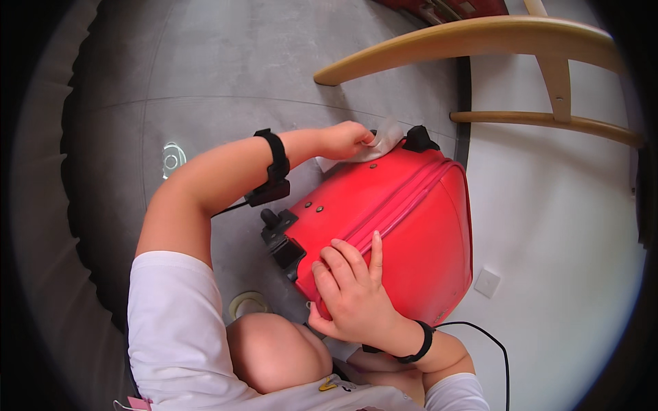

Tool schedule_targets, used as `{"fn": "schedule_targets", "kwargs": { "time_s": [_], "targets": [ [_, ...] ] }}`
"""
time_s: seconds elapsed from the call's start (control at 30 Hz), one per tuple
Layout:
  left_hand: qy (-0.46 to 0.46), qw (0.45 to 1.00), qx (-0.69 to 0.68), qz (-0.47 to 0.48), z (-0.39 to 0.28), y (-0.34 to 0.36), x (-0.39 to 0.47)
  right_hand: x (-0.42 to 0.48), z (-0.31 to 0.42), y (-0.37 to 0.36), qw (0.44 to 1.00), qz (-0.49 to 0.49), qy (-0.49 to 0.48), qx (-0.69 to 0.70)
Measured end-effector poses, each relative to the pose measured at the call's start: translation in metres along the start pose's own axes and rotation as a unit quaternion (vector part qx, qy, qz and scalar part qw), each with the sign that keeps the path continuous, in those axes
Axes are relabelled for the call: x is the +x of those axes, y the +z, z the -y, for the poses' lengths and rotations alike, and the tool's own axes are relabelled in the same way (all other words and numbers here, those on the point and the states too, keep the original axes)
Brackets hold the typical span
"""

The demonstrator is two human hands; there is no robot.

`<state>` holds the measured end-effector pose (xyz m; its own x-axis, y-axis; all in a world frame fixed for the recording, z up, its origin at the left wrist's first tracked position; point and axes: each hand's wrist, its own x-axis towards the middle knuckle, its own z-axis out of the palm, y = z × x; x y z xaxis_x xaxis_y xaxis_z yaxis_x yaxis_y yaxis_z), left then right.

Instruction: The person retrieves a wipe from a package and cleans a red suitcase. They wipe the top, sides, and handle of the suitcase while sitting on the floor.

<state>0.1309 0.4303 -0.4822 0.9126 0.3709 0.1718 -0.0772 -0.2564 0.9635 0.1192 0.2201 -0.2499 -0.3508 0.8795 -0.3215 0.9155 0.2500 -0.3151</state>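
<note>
A red suitcase (426, 246) with a pink zipped edge stands tilted in front of me. My left hand (347, 141) pinches a thin white wipe (383, 144) against the suitcase's far side, near a black corner foot (421, 138). The far part of the wipe sticks up loosely. My right hand (354, 290) grips the near corner of the suitcase, its fingers lying over the pink zip edge and its thumb at the lower corner. Black wheels (285, 249) show at the suitcase's left corner. Each of my wrists wears a black strap.
A wooden chair frame (462, 41) reaches in from the upper right. The white wall (545, 246) with a small square plate (487, 283) rises to the right of the suitcase. A black cable (501, 344) runs near my right arm. A clear round object (173, 160) lies on the grey floor (216, 67).
</note>
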Motion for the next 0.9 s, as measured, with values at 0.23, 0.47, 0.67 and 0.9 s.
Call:
{"fn": "schedule_targets", "kwargs": {
  "time_s": [0.23,0.47,0.67,0.9],
  "targets": [
    [-0.13,0.973,-0.16,0.108,-0.032,-0.032,-0.098,-0.002,0.003,-0.004,1.0,0.012,0.009,-0.009],
    [-0.237,0.95,-0.189,-0.074,-0.04,0.034,-0.242,-0.001,0.005,-0.004,1.0,0.0,-0.015,-0.009],
    [-0.295,0.898,-0.234,-0.227,-0.075,0.068,-0.285,-0.002,0.004,-0.002,1.0,-0.004,-0.02,-0.01],
    [-0.255,0.88,-0.274,-0.294,-0.101,0.045,-0.271,-0.006,-0.001,-0.004,0.999,-0.02,-0.034,0.003]
  ]
}}
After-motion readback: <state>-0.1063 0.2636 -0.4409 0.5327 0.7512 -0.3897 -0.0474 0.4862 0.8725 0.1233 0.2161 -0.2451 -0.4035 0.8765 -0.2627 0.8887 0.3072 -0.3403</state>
